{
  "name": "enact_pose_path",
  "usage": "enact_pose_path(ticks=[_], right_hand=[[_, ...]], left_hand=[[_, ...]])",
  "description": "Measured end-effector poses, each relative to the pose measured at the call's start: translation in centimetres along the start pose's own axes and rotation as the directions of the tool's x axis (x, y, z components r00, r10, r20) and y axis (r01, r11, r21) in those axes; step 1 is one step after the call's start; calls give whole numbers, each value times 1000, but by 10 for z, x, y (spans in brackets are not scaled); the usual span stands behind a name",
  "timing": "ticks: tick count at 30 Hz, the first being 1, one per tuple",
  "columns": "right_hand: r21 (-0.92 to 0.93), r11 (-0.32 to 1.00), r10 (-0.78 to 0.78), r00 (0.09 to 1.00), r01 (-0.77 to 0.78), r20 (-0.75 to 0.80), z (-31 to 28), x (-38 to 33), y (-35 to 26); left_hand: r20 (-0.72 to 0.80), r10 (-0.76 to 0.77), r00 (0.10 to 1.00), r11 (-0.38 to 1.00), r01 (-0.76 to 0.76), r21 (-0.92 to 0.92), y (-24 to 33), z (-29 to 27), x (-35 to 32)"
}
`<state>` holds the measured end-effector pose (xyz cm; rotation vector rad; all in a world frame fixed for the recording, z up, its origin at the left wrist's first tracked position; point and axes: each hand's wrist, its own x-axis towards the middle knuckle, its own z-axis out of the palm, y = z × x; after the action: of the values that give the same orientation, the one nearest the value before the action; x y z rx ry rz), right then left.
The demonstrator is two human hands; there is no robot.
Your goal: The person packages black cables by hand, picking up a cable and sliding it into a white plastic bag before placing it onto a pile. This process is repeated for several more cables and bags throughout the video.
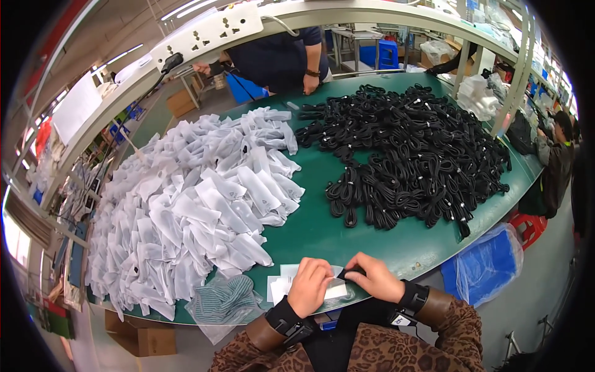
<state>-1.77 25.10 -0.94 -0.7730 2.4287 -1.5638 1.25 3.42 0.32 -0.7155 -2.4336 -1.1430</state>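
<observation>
My left hand (308,285) presses down on a flat white pouch (280,286) lying at the near edge of the green table (322,232). My right hand (374,277) pinches a black coiled cable (348,273) at the pouch's right end, next to the left hand's fingers. A big heap of white pouches (192,204) covers the table's left half. A large pile of black coiled cables (409,152) fills the right half.
A clear bag with a grey-green knit item (224,302) lies left of my hands. A person in dark clothing (279,56) stands across the table. Another person (555,158) works at the right. A white power strip (207,34) hangs overhead; a blue bag (486,263) sits by the table's edge.
</observation>
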Motion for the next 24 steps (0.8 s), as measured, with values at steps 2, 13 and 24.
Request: enact_pose_path(ticks=[2,13,24], right_hand=[[-80,958,-269,960,275,73,-2,-1,-2],[87,898,-423,900,432,-103,-15,50,-47],[-404,880,-278,961,248,-16,-32,71,-2]], left_hand=[[-20,-26,999,1000,26,-9,0,-1,1],[161,-417,895,430,350,-832,-16,-31,32],[-196,-589,784,526,188,-830,-107,-141,15]])
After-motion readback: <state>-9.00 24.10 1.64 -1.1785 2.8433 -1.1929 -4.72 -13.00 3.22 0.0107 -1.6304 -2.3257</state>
